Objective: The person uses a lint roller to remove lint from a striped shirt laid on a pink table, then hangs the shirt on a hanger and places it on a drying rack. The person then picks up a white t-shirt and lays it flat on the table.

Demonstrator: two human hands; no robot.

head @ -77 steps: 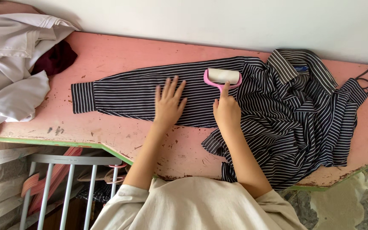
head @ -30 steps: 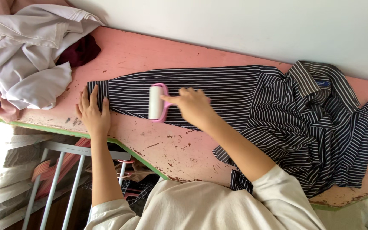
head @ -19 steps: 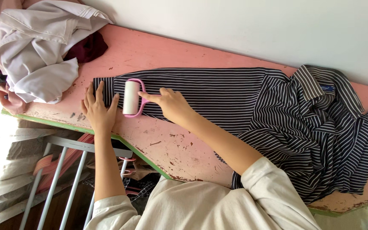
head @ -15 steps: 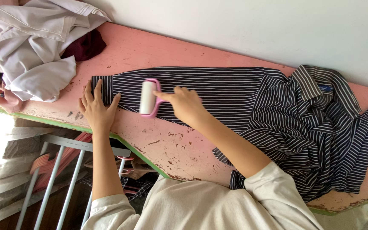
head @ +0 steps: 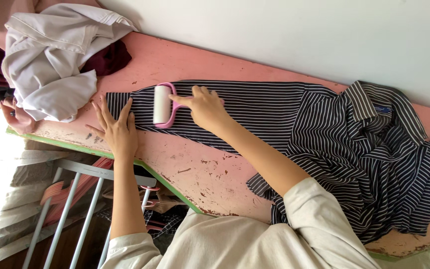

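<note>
Rolling lint off a striped sleeve (head: 255,107).
Pink roller (head: 162,104) is clamped by right hand (head: 206,105); left hand (head: 117,130) is pressed flat, fingers apart, on chipped pink worktop (head: 200,172).

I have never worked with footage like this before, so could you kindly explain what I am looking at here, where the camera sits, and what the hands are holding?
There is no machine here: these are a person's own two bare hands, filmed by a camera worn on the head and looking down, so the arms reach in from the bottom of the picture. The surface is a worn pink table with a green edge, set against a pale wall. A dark shirt with thin white stripes lies on it, one sleeve stretched out flat. The right hand holds a pink-handled lint roller with its white roll resting on that sleeve. The left hand lies flat, fingers spread, on the cuff end of the sleeve. At the far left corner sits a heap of white and maroon clothes. Below the table edge, a grey metal rack shows.
</note>
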